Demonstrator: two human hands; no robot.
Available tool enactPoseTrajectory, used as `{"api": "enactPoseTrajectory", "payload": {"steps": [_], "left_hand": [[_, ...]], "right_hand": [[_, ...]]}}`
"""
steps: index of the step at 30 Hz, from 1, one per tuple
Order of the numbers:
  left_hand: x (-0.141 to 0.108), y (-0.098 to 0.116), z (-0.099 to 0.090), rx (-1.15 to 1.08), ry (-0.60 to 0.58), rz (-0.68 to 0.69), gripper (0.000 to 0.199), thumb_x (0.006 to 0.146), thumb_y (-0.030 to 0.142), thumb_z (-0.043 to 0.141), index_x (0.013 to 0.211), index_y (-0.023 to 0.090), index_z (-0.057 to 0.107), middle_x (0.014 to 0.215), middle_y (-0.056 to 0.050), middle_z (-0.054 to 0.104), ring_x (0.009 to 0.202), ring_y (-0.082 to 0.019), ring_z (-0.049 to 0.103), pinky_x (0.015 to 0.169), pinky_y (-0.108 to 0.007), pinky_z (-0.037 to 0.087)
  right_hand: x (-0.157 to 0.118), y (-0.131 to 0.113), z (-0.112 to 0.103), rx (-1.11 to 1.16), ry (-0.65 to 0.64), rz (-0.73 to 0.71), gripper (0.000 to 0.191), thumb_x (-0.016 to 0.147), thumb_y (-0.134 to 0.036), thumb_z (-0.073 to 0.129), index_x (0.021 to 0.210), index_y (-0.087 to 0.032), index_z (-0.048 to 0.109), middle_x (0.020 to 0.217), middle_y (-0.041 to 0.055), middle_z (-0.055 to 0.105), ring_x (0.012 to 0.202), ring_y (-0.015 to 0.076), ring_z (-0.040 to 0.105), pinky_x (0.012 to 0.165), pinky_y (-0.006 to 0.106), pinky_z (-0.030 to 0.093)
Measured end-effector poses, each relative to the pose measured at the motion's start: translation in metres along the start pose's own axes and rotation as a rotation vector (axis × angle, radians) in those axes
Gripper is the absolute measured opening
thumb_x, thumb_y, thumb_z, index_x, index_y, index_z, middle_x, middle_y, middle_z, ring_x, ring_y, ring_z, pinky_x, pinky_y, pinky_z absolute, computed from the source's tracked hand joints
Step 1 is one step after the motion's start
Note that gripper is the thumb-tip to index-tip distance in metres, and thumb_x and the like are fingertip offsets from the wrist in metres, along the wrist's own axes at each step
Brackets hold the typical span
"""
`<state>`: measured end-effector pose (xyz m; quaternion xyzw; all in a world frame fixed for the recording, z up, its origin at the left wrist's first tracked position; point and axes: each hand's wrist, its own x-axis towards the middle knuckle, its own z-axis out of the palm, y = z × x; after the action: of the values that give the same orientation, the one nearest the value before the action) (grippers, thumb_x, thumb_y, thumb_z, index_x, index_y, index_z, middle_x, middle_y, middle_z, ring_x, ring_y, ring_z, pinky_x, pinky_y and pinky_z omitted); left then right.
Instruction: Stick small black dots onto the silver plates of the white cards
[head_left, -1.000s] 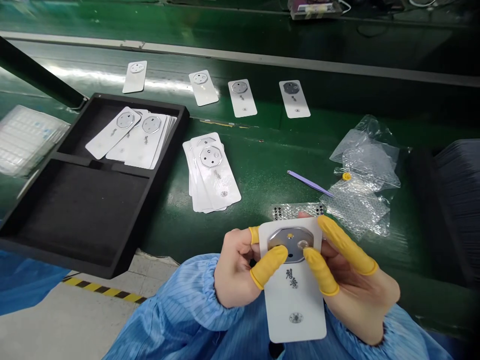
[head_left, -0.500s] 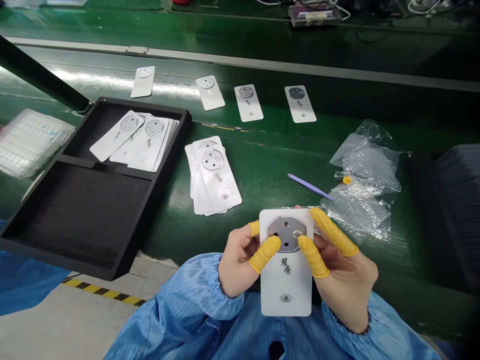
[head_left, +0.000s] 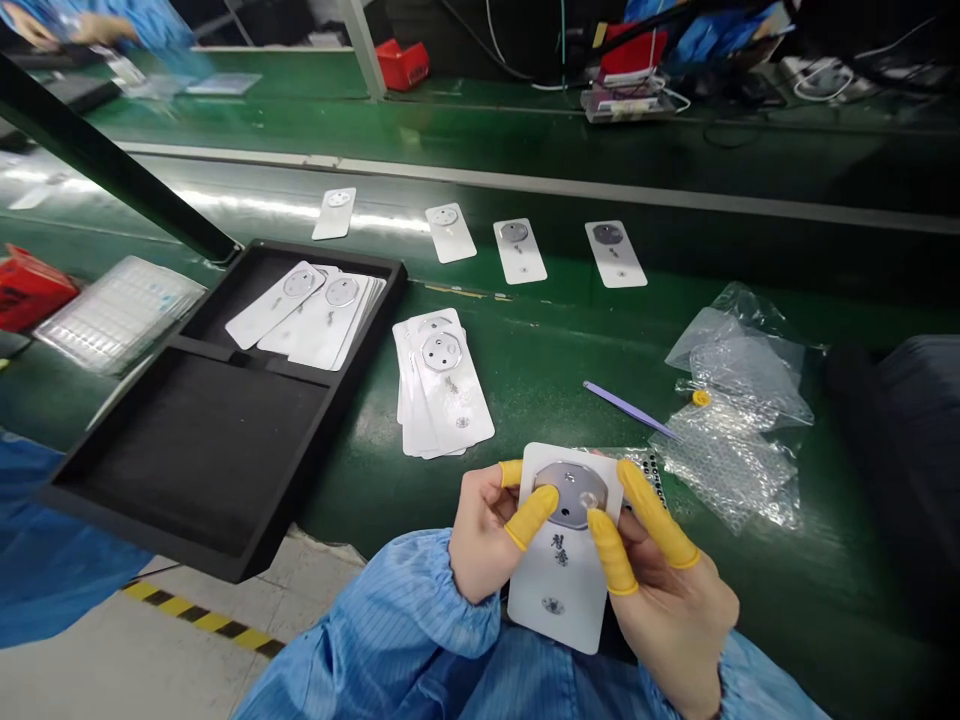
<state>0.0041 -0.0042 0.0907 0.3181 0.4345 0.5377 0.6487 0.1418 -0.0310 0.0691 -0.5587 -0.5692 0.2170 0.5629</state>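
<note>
Card [head_left: 556,580], white and printed, is held in front of the body, by the near edge of the worktop [head_left: 532,380]. Its long axis runs outward from the body, the far end leaning slightly right; the grey octagonal plate [head_left: 580,490] points away, the round emblem [head_left: 553,606] toward the body, printed face up. Left hand [head_left: 484,540] and right hand [head_left: 671,600] grip opposite long edges: thumbs on the face at the plate, yellow-covered fingers [head_left: 660,515] at the edges, closed down to the card's thickness; the grip behind is hidden. Farther left, stacked cards [head_left: 454,400] lean left at their far ends.
</note>
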Motion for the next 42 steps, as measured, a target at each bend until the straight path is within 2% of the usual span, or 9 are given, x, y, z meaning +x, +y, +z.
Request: {"api": "enactPoseTrajectory", "payload": {"steps": [3, 7, 15, 18, 23, 28, 34, 37, 42], "left_hand": [[0.004, 0.002, -0.003, 0.000, -0.109, -0.053, 0.018, 0.079, 0.027, 0.072, 0.087, 0.011, 0.075, 0.078, -0.010, 0.075, 0.068, -0.016, 0.068, 0.066, -0.022, 0.055], [0.007, 0.005, -0.004, -0.011, -0.227, -0.059, 0.018, 0.083, 0.027, 0.068, 0.094, 0.014, 0.075, 0.081, -0.008, 0.075, 0.072, -0.015, 0.069, 0.067, -0.020, 0.054], [0.009, 0.014, 0.000, 0.050, -0.215, -0.040, 0.015, 0.080, 0.026, 0.070, 0.085, 0.014, 0.077, 0.077, -0.008, 0.075, 0.067, -0.016, 0.069, 0.062, -0.021, 0.055], [0.011, 0.016, 0.006, 0.074, -0.169, -0.023, 0.014, 0.076, 0.027, 0.074, 0.079, 0.014, 0.077, 0.073, -0.008, 0.075, 0.063, -0.017, 0.069, 0.060, -0.023, 0.056], [0.013, 0.014, 0.015, 0.132, -0.135, -0.027, 0.019, 0.076, 0.031, 0.074, 0.079, 0.013, 0.077, 0.072, -0.008, 0.075, 0.063, -0.017, 0.069, 0.059, -0.022, 0.055], [0.017, 0.015, 0.016, 0.179, -0.201, -0.136, 0.027, 0.078, 0.038, 0.072, 0.083, 0.012, 0.075, 0.076, -0.008, 0.074, 0.069, -0.019, 0.069, 0.065, -0.026, 0.055], [0.021, 0.019, 0.022, 0.174, -0.223, -0.169, 0.030, 0.075, 0.040, 0.074, 0.085, 0.012, 0.075, 0.079, -0.008, 0.075, 0.072, -0.020, 0.069, 0.069, -0.029, 0.055], [0.027, 0.023, 0.027, 0.215, -0.230, -0.201, 0.031, 0.071, 0.037, 0.077, 0.087, 0.011, 0.076, 0.080, -0.010, 0.075, 0.072, -0.022, 0.071, 0.069, -0.030, 0.056], [0.038, 0.028, 0.033, 0.299, -0.285, -0.202, 0.026, 0.068, 0.036, 0.079, 0.074, 0.010, 0.076, 0.077, -0.010, 0.075, 0.068, -0.021, 0.070, 0.064, -0.029, 0.056]], "right_hand": [[0.001, 0.005, 0.000, 0.012, 0.013, -0.013, 0.048, 0.073, -0.008, 0.070, 0.115, -0.030, 0.064, 0.094, -0.0015, 0.074, 0.068, 0.0194, 0.072, 0.051, 0.029, 0.063], [0.004, 0.008, -0.004, 0.111, -0.063, 0.049, 0.047, 0.076, -0.009, 0.069, 0.118, -0.028, 0.063, 0.101, 0.0005, 0.073, 0.076, 0.0203, 0.072, 0.058, 0.029, 0.064], [0.007, 0.006, -0.006, 0.257, -0.095, 0.173, 0.044, 0.077, -0.010, 0.068, 0.118, -0.024, 0.063, 0.108, 0.0050, 0.070, 0.085, 0.0219, 0.072, 0.071, 0.033, 0.065], [0.011, 0.003, -0.005, 0.284, -0.067, 0.178, 0.042, 0.077, -0.011, 0.068, 0.117, -0.023, 0.064, 0.109, 0.0053, 0.070, 0.087, 0.0223, 0.071, 0.072, 0.033, 0.064], [0.015, 0.001, -0.008, 0.301, -0.056, 0.296, 0.044, 0.078, -0.017, 0.069, 0.121, -0.022, 0.062, 0.101, 0.0065, 0.073, 0.080, 0.0222, 0.072, 0.069, 0.032, 0.064], [0.018, 0.003, -0.013, 0.339, -0.013, 0.362, 0.050, 0.076, -0.018, 0.071, 0.124, -0.024, 0.059, 0.094, 0.0045, 0.074, 0.075, 0.0211, 0.073, 0.064, 0.029, 0.064], [0.023, 0.010, -0.017, 0.340, 0.023, 0.388, 0.051, 0.075, -0.021, 0.072, 0.124, -0.022, 0.059, 0.084, 0.0039, 0.075, 0.067, 0.0208, 0.072, 0.052, 0.027, 0.062], [0.023, 0.012, -0.019, 0.374, -0.001, 0.403, 0.052, 0.077, -0.022, 0.071, 0.128, -0.022, 0.056, 0.088, 0.0052, 0.075, 0.073, 0.0228, 0.073, 0.056, 0.030, 0.063], [0.023, 0.013, -0.023, 0.369, -0.002, 0.391, 0.054, 0.077, -0.024, 0.071, 0.129, -0.022, 0.055, 0.086, 0.0051, 0.075, 0.073, 0.0231, 0.072, 0.059, 0.032, 0.063]]}}
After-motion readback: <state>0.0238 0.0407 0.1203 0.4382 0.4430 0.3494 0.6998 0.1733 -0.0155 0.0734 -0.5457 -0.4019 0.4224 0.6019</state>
